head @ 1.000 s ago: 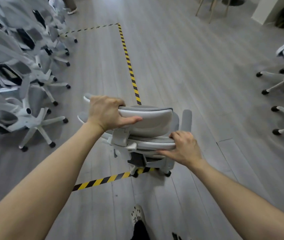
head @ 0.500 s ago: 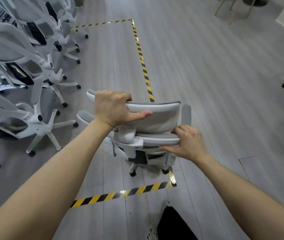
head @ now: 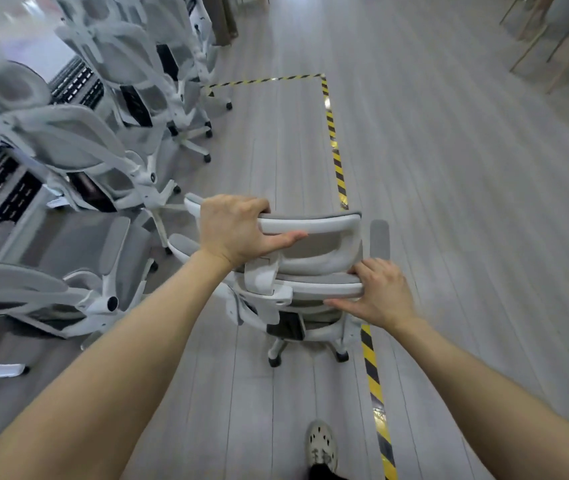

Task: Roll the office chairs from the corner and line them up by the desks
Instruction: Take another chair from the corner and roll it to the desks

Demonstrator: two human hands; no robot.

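Item: office chair (head: pixel 311 244). Stiff frame, probably light rolling on casters (head: pixel 273 362). I hold the headrest (head: pixel 314 225), left hand (head: pixel 238 230) fingers (head: pixel 259 206) curled over; right hand (head: pixel 376 292) grips the backrest (head: pixel 324 285).

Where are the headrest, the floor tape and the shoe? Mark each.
headrest (head: pixel 314 225): head view, white top bar.
floor tape (head: pixel 336 161): head view, far straight stretch.
shoe (head: pixel 321 445): head view, toe top.

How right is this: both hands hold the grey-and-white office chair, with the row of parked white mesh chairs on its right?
Not quite: the head view shows the row of parked white mesh chairs on its left. The left hand and right hand do hold the grey-and-white office chair.
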